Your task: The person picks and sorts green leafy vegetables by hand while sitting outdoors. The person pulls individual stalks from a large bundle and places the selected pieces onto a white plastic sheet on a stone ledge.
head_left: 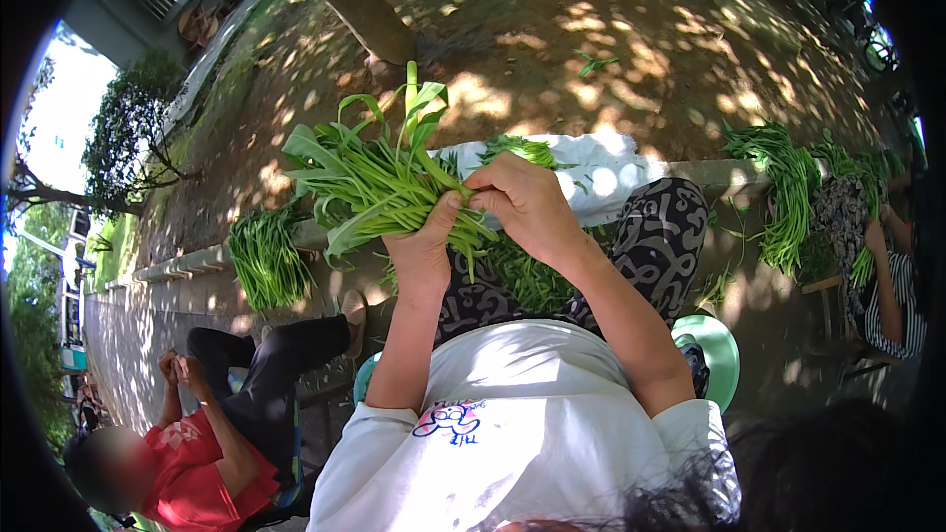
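Observation:
A thick bunch of long-stemmed leafy greens, water spinach by its look [384,182], is held up in front of me. My left hand [424,246] is closed around it from below, with the thumb along the stems and leaves fanning out to the upper left. From the right, my right hand [527,202] pinches at a stem on the bunch's right side, close to my left thumb. Its fingertips are partly hidden. More loose greens [532,276] lie below, between my knees. Beyond my hands, some greens [520,150] rest on a white sheet [596,167].
A low kerb [187,268] runs across, with piles of greens [266,261] at left and more greens [783,207] at right. A tree trunk [360,5] stands beyond. A person in red [202,458] sits at left; another in stripes [897,310] handles greens at right. A green stool [724,360] is beneath me.

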Demonstrator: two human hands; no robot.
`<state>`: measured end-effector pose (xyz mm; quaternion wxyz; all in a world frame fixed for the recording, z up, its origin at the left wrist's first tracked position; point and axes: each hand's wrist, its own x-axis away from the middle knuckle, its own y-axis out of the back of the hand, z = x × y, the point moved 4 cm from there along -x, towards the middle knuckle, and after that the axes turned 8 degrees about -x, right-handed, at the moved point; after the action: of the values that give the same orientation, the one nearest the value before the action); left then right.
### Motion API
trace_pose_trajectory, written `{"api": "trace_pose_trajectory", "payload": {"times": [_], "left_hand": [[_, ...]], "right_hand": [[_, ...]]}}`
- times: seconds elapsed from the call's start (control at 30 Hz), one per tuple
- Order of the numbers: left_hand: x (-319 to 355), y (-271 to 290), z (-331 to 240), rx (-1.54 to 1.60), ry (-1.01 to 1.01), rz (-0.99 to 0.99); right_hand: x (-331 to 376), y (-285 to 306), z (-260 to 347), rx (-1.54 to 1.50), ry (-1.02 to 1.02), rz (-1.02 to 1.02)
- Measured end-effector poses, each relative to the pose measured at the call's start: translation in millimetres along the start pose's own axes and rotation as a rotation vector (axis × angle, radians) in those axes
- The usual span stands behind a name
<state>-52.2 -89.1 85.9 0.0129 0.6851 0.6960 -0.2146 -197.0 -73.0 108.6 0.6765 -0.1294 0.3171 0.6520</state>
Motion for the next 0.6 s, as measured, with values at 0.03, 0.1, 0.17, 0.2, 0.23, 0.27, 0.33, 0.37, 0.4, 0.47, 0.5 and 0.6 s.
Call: {"api": "trace_pose_trajectory", "payload": {"times": [0.03,0.1,0.17,0.2,0.23,0.27,0.33,0.37,0.4,0.47,0.5,0.6], "left_hand": [[1.3,2.6,2.7,-0.009,0.008,-0.005],[3.5,6.2,8.4,-0.024,0.022,-0.009],[7.0,5.8,12.2,-0.038,0.037,-0.005],[7.8,5.8,12.9,-0.047,0.043,-0.003],[7.7,5.8,12.7,-0.03,0.057,0.01],[7.1,5.4,13.7,-0.01,0.074,0.026],[6.1,4.8,15.6,0.011,0.116,0.056],[6.6,5.0,16.7,0.012,0.144,0.067],[7.6,4.3,18.8,0.013,0.171,0.079],[11.9,2.1,21.9,-0.116,0.153,0.114],[14.1,0.8,23.6,-0.18,0.144,0.133],[24.0,-10.6,31.6,-0.09,0.166,0.186]], "right_hand": [[0.9,-3.0,-1.8,-0.01,-0.006,0.003],[3.4,-6.1,-4.8,-0.009,-0.009,0.003],[6.6,-9.2,-8.3,0.009,-0.002,-0.004],[8.2,-10.1,-8.4,-0.001,-0.014,-0.002],[10.6,-10.5,-8.2,-0.01,-0.025,0.0],[12.6,-9.7,-9.9,-0.014,-0.038,0.001],[16.2,-7.9,-17.5,-0.069,-0.082,0.031],[18.3,-6.4,-20.8,-0.097,-0.105,0.048],[19.3,-2.9,-23.0,-0.155,-0.125,0.029],[20.4,4.4,-26.2,-0.272,-0.164,-0.015],[22.0,4.5,-28.7,-0.273,-0.205,0.01],[30.0,2.2,-40.1,-0.315,-0.295,0.052]]}}
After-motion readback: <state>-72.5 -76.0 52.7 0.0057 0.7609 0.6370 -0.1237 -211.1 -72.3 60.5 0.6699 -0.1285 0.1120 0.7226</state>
